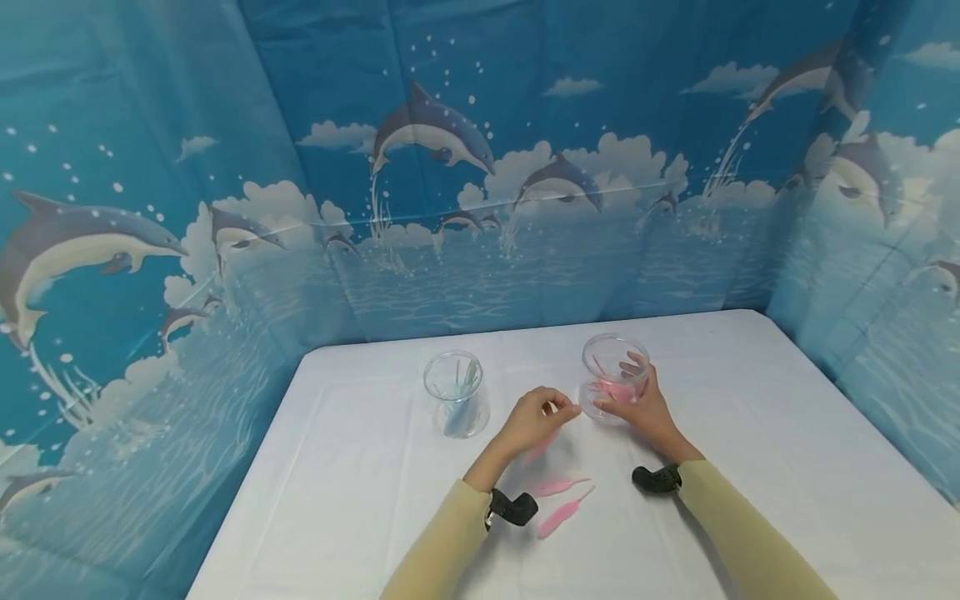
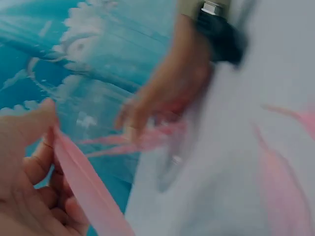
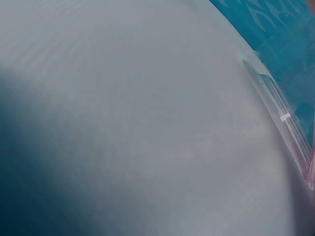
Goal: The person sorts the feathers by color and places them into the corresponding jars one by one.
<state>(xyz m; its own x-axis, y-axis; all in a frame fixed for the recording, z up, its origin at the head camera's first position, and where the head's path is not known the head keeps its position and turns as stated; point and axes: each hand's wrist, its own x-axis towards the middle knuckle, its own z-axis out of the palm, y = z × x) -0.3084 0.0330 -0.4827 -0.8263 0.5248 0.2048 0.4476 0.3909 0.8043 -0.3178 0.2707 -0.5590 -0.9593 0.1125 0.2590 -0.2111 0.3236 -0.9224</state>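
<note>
My left hand (image 1: 537, 419) pinches a pink feather (image 2: 88, 182) by its thin quill end, and the vane hangs down below the fingers. To the right, my right hand (image 1: 647, 411) grips a clear flared container (image 1: 615, 343) around its side. Pink feathers (image 1: 621, 390) stand inside that container. In the left wrist view my right hand (image 2: 167, 93) is blurred against the container. Only the container's clear edge (image 3: 278, 115) shows in the right wrist view, where my right hand is hardly seen. Two loose pink feathers (image 1: 558, 518) lie on the table near my left wrist.
A second clear container (image 1: 453, 375) with bluish-grey feathers (image 1: 459, 408) stands left of my left hand. The white-covered table (image 1: 337, 500) meets a dolphin-print curtain (image 1: 450, 275) at the back. Black wrist cameras (image 1: 513, 507) are strapped on both wrists.
</note>
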